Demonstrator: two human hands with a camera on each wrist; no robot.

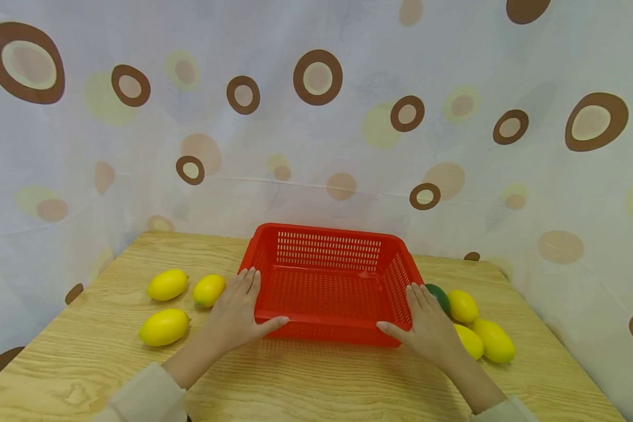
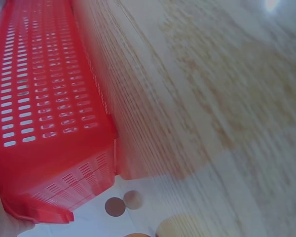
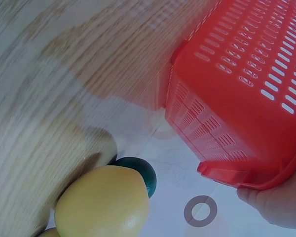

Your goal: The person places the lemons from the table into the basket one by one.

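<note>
Two hands nearest: left hand (image 1: 235, 316) flat against left side of red perforated plastic basket (image 1: 327, 258), fingers straight, thumb along front wall; right hand (image 1: 428, 325) same on right side. Basket stands at centre of light wooden table (image 1: 316, 375), nothing inside. Three yellow plastic lemons (image 1: 167, 285) left of basket. Three more yellow lemons (image 1: 462, 305) right of basket, just beside right hand. One dark green round fruit (image 1: 439, 295) partly hidden behind right fingers

Your red perforated plastic basket (image 1: 328, 281) sits centred on the wooden table (image 1: 306, 381). Three yellow lemons (image 1: 167, 285) lie left of it; three more (image 1: 462, 306) and a dark green fruit (image 1: 439, 296) lie right.
</note>
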